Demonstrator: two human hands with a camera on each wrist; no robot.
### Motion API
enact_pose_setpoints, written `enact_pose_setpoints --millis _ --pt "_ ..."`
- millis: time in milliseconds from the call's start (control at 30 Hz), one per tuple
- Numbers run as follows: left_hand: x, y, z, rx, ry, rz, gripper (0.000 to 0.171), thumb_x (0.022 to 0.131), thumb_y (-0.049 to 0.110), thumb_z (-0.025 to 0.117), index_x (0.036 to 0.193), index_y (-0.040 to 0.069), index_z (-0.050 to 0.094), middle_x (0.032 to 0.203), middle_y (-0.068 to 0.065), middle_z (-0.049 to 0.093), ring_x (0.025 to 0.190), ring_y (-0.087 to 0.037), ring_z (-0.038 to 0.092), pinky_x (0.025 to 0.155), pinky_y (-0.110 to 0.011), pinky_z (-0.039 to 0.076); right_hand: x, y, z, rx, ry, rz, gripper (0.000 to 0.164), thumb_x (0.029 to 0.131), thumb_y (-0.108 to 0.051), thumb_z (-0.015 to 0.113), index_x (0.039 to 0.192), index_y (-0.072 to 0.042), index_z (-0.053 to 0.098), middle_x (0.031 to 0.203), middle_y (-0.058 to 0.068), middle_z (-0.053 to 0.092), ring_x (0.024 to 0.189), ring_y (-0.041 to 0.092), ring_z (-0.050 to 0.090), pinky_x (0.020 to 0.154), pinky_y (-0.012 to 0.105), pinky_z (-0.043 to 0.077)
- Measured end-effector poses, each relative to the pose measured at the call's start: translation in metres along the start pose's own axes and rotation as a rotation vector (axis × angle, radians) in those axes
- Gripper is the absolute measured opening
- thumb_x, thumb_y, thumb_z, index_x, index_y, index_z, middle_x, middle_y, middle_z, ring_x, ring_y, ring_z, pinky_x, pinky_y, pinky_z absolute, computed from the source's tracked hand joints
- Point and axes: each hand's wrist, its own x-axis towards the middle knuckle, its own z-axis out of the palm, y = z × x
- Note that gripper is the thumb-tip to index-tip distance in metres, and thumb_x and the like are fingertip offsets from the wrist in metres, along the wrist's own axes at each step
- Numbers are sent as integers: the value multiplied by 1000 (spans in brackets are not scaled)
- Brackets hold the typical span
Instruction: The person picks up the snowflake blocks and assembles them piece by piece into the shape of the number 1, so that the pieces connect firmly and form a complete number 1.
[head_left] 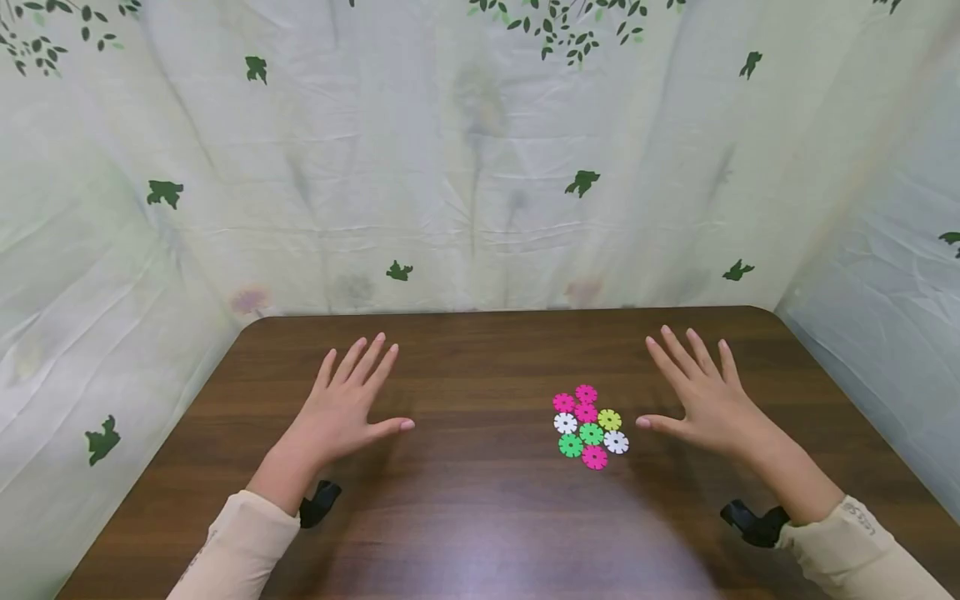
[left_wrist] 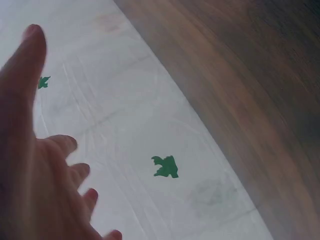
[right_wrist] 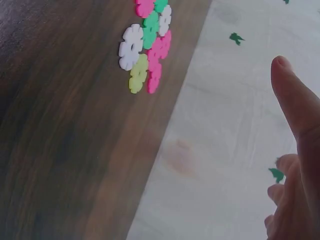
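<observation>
Right grip (head_left: 708, 408), near notched discs (head_left: 589, 430), splays wide, like left grip (head_left: 341, 415).

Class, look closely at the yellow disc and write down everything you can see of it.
The yellow disc is flat and flower-like, with notches around its rim and what looks like a small hole in the middle. It looks like plastic. It lies flat on the table, beside a pink disc, a green disc and a white disc; whether their edges touch is hard to tell. The right hand is nearby, but does not touch it.
</observation>
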Motion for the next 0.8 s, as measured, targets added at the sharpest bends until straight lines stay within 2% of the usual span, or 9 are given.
enact_pose_setpoints --millis 167,333,567,800 --pt "3 1 3 -39 75 71 93 75 70 47 145 16 17 149 -4 8 133 -28 11 103 -50 4 0 1 -1 79 10 -29 97 76 -58 59 145 -18 5 149 11 5 133 34 -4 100 53 -11" --pt "9 7 7 -85 159 141 91 74 67 52 144 19 18 149 -4 13 131 -30 18 103 -49 9 1 2 1 162 33 -65 94 75 -53 64 144 -12 16 146 15 17 132 36 7 101 55 -2" --pt "17 24 15 -151 240 198 95 75 69 48 143 9 21 146 -6 21 130 -27 22 102 -47 18 0 -2 9 252 18 -72 89 74 -47 69 139 -3 27 139 20 30 127 39 22 99 55 17" --pt "25 42 29 -268 323 260 96 73 65 56 139 2 29 143 -9 29 126 -28 30 99 -46 25 -5 -6 21 328 -12 -63 84 74 -40 72 136 -1 31 135 16 37 122 34 34 94 51 30"
